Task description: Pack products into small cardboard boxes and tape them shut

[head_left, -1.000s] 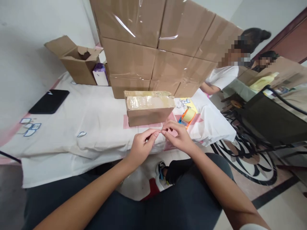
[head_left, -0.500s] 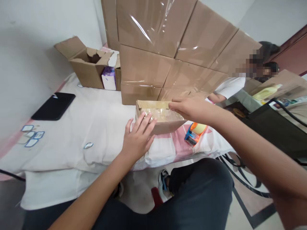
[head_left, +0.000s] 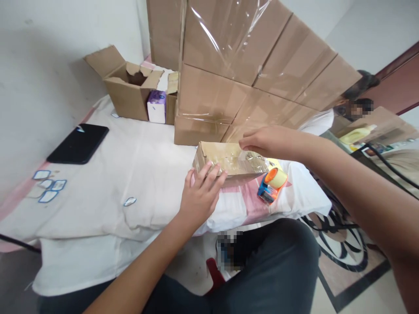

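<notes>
Resting on taped box (head_left: 221, 153), left fingers (head_left: 211, 178) spread, clasping nothing; right fingers (head_left: 250, 141) bunched at top, hold unclear.

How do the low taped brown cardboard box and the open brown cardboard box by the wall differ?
The low taped brown cardboard box has a shiny, taped top; the open brown cardboard box has flaps spread. The left hand touches the taped box; no hand touches the open one. The taped box looks long and low, the open one taller. Both rest on the white tablecloth.
</notes>
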Demonstrator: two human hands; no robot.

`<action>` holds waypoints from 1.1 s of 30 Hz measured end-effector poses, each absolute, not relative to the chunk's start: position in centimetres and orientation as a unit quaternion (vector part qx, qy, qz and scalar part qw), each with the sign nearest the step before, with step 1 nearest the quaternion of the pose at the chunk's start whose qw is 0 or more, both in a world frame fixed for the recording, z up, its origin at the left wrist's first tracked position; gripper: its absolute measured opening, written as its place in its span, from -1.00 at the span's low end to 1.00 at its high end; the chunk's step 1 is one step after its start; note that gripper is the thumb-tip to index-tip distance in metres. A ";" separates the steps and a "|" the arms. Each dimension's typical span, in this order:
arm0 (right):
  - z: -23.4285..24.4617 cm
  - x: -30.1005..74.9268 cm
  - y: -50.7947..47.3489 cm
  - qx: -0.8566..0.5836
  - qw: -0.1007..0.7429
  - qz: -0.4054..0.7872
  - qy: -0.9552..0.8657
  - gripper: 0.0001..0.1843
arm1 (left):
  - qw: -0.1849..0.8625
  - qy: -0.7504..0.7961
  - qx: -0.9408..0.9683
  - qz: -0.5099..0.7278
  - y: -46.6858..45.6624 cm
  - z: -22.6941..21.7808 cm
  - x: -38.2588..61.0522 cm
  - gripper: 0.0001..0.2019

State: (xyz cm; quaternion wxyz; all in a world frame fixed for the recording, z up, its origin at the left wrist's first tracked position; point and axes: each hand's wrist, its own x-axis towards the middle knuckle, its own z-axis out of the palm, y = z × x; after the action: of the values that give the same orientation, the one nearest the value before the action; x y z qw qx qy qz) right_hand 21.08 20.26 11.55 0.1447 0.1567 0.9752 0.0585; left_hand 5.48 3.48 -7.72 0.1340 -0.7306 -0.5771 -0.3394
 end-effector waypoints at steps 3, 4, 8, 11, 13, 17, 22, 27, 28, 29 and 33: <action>11.6 22.2 20.5 0.160 0.100 -0.041 0.981 -0.79 | 0.121 -0.575 -0.734 -0.342 3.4 -7.7 5.5 -0.49; 11.4 22.3 20.6 0.167 0.099 -0.056 0.979 -0.82 | 0.117 -0.573 -0.734 -0.345 3.4 -7.7 5.5 -0.49; 10.3 21.2 20.8 0.199 0.144 -0.003 0.969 -0.82 | 0.113 -0.574 -0.729 -0.355 3.5 -7.7 5.6 -0.47; 10.2 20.0 20.5 0.193 0.172 0.046 0.965 -0.78 | 0.119 -0.576 -0.731 -0.348 3.6 -7.5 5.6 -0.49; 10.3 19.7 20.1 0.194 0.177 0.057 0.963 -0.78 | 0.125 -0.576 -0.731 -0.345 3.6 -7.6 5.6 -0.50; 10.2 19.7 19.9 0.205 0.189 0.074 0.957 -0.77 | 0.134 -0.575 -0.728 -0.348 3.5 -7.8 5.5 -0.51; 9.3 20.1 20.3 0.200 0.175 0.051 0.963 -0.82 | 0.150 -0.588 -0.709 -0.360 4.0 -6.4 6.4 -0.55; 8.0 20.8 21.4 0.195 0.139 0.020 0.971 -0.84 | 0.114 -0.567 -0.735 -0.354 6.7 -3.2 9.1 -0.55; 7.7 20.9 21.6 0.188 0.131 0.011 0.973 -0.83 | 0.106 -0.564 -0.742 -0.345 7.1 -2.9 9.5 -0.53; 7.3 21.1 21.9 0.180 0.121 0.002 0.976 -0.83 | 0.101 -0.562 -0.749 -0.336 7.4 -2.8 9.8 -0.52; 5.9 21.8 22.8 0.178 0.078 -0.039 0.980 -0.86 | 0.103 -0.550 -0.769 -0.310 7.6 -3.3 9.9 -0.50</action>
State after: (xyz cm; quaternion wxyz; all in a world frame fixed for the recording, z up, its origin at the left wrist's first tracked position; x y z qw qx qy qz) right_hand 21.82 22.83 5.95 0.0777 0.1783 0.9801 -0.0392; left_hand 9.90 7.58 -3.30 0.1029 -0.7686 -0.5500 -0.3100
